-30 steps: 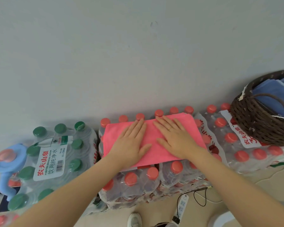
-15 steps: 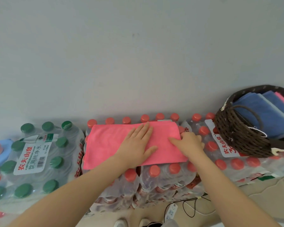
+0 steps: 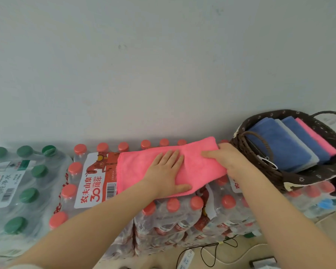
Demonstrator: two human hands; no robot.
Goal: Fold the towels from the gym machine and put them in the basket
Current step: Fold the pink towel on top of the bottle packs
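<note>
Beside the basket (image 3: 260, 162), bottle packs (image 3: 81, 191) bear the pink towel (image 3: 136, 167).

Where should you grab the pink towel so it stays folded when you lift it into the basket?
Grab the pink towel at its right end, coming from the basket side, fingers under and thumb on top. That end already sticks out past the bottle caps, and the right hand pinches it there. The left hand lies flat on top, so it could slide under the middle to stop the layers sagging open.
</note>
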